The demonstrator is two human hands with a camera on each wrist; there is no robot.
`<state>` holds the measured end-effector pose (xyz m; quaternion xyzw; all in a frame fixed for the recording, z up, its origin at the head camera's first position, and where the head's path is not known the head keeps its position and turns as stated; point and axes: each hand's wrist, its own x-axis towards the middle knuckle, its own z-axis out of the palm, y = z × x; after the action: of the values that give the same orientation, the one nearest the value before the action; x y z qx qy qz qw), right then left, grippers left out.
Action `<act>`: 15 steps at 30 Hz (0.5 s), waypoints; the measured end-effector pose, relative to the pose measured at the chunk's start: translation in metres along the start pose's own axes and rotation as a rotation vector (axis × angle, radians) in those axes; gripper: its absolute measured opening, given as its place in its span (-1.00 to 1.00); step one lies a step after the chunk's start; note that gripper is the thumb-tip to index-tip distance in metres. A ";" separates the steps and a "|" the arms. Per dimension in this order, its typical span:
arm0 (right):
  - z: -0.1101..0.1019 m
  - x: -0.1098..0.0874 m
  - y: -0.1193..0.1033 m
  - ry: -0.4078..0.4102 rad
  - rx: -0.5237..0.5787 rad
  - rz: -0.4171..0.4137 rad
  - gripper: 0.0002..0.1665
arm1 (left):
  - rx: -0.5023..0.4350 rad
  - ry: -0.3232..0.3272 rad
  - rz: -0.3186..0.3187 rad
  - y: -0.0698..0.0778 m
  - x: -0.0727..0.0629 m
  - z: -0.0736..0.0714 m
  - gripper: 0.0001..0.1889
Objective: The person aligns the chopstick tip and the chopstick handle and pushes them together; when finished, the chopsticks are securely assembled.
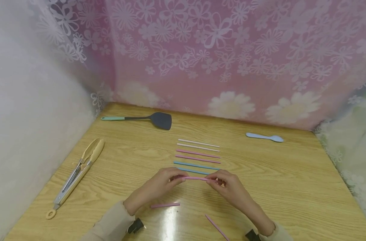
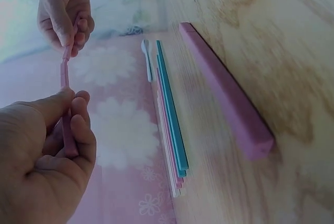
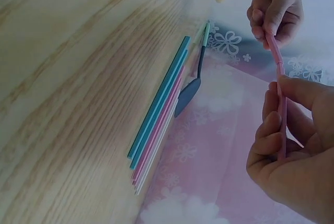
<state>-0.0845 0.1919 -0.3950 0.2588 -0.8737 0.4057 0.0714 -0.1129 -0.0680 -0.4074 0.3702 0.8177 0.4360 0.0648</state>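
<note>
Both hands hold a slim pink chopstick [image 1: 196,178] across the front of the table. My left hand [image 1: 163,183] pinches its left end between thumb and fingers; my right hand [image 1: 232,189] grips its right end. Between the hands, the wrist views show a joint where the chopstick [image 3: 281,70] bends slightly. Just beyond lie two blue chopsticks [image 1: 197,165], two pink chopsticks [image 1: 198,153] and two white chopsticks [image 1: 198,143], side by side. A short pink stick [image 1: 165,205] lies near my left forearm, and another pink stick [image 1: 216,227] lies near my right forearm.
Tongs [image 1: 77,177] with cream tips lie at the left. A dark spatula [image 1: 161,121] with a green handle is at the back left, and a pale blue spoon [image 1: 264,137] at the back right. Flowered pink cloth [image 1: 183,60] hangs behind the table.
</note>
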 end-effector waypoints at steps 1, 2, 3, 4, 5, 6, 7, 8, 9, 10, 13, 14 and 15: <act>0.000 0.000 0.000 0.004 -0.006 -0.006 -0.90 | -0.001 0.002 0.003 0.000 0.001 0.000 -0.75; 0.000 0.000 0.000 0.008 -0.010 -0.013 -0.91 | 0.000 0.006 0.003 0.000 0.001 0.000 -0.75; 0.000 0.000 0.000 0.010 -0.012 -0.017 -0.92 | 0.002 0.010 0.008 0.000 0.002 0.000 -0.75; 0.000 0.000 0.000 0.011 -0.013 -0.021 -0.92 | 0.002 0.013 0.013 0.000 0.002 -0.001 -0.76; 0.000 0.000 0.000 0.011 -0.013 -0.025 -0.93 | 0.005 0.017 0.021 0.001 0.003 -0.001 -0.76; 0.000 0.001 -0.001 0.013 -0.013 -0.030 -0.93 | 0.010 0.022 0.032 0.001 0.003 -0.001 -0.76; 0.000 0.001 -0.001 0.016 -0.015 -0.034 -0.94 | 0.010 0.024 0.041 0.001 0.004 -0.002 -0.76; 0.000 0.001 -0.002 0.019 -0.018 -0.039 -0.93 | 0.012 0.026 0.050 0.002 0.005 -0.002 -0.77; 0.000 0.001 -0.002 0.024 -0.022 -0.044 -0.93 | 0.013 0.026 0.060 0.002 0.005 -0.003 -0.77; -0.001 0.001 -0.003 0.027 -0.026 -0.049 -0.92 | 0.014 0.025 0.068 0.002 0.006 -0.003 -0.77; -0.001 0.002 -0.005 0.040 -0.043 -0.060 -0.90 | 0.017 0.025 0.084 0.003 0.007 -0.004 -0.76; 0.000 0.003 -0.006 0.046 -0.046 -0.061 -0.89 | 0.020 0.029 0.091 0.002 0.007 -0.004 -0.77; 0.000 0.003 -0.006 0.051 -0.048 -0.063 -0.89 | 0.025 0.036 0.100 0.002 0.007 -0.004 -0.77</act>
<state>-0.0837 0.1873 -0.3897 0.2740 -0.8724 0.3888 0.1124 -0.1185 -0.0651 -0.4017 0.4032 0.8047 0.4351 0.0236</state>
